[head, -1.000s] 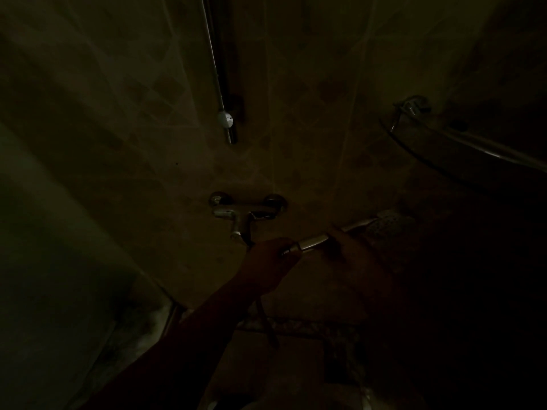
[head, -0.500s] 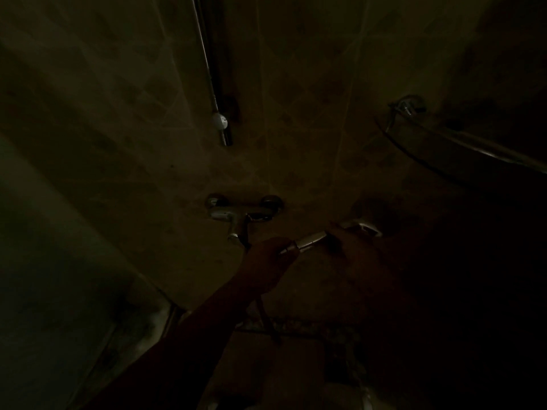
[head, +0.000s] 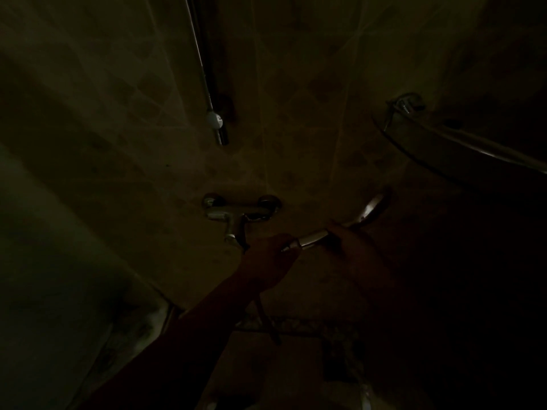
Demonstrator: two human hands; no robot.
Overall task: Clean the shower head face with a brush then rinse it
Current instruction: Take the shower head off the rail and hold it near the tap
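Observation:
The scene is very dark. A chrome hand-held shower head lies roughly level in front of the tiled wall, its round head up at the right. My left hand is closed around the low end of its handle, where the hose hangs down. My right hand grips the handle further right, just below the head. The face of the head is turned away and hidden. No brush can be made out.
A chrome mixer tap is fixed to the wall just left of my hands. Above it hangs a vertical shower rail. A curved glass corner shelf juts out at the upper right. A shower curtain hangs at the left.
The shower head has rolled in my hands: its spray face showed at the right a second ago, and now the shiny back shows, raised a little. Both hands kept their grip.

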